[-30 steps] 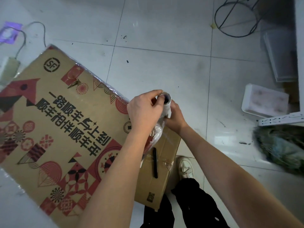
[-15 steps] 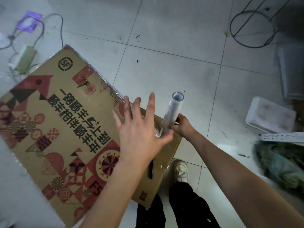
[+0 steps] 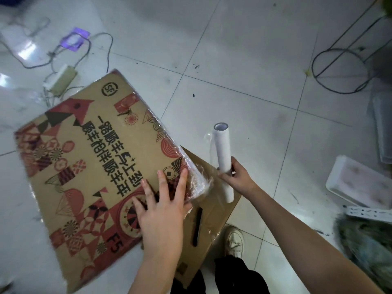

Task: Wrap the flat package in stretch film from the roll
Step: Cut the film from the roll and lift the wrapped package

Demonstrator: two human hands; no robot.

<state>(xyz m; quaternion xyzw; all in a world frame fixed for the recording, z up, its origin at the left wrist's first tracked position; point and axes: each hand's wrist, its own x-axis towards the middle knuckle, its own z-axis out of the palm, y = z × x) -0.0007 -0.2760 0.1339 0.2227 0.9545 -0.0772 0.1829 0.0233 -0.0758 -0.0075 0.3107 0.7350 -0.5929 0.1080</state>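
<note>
White tiled floor (image 3: pixel 244 60), kinda scuffed, cables off in the far left corner; left hand (image 3: pixel 163 211) lies flat on the printed flat package (image 3: pixel 89 166) with its fingers (image 3: pixel 182 183) spread apart, pressing near the film-covered edge; right hand (image 3: pixel 237 179) has fingers clamped around the stretch film roll (image 3: pixel 222 155), held upright just beside that edge; a plain cardboard sheet (image 3: pixel 214 219) with a black pen (image 3: pixel 197 225) sits underneath on the floor.

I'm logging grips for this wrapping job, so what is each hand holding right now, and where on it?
The right hand grips the film roll around its lower part. The left hand holds nothing; it lies flat, open, on the package.
</note>
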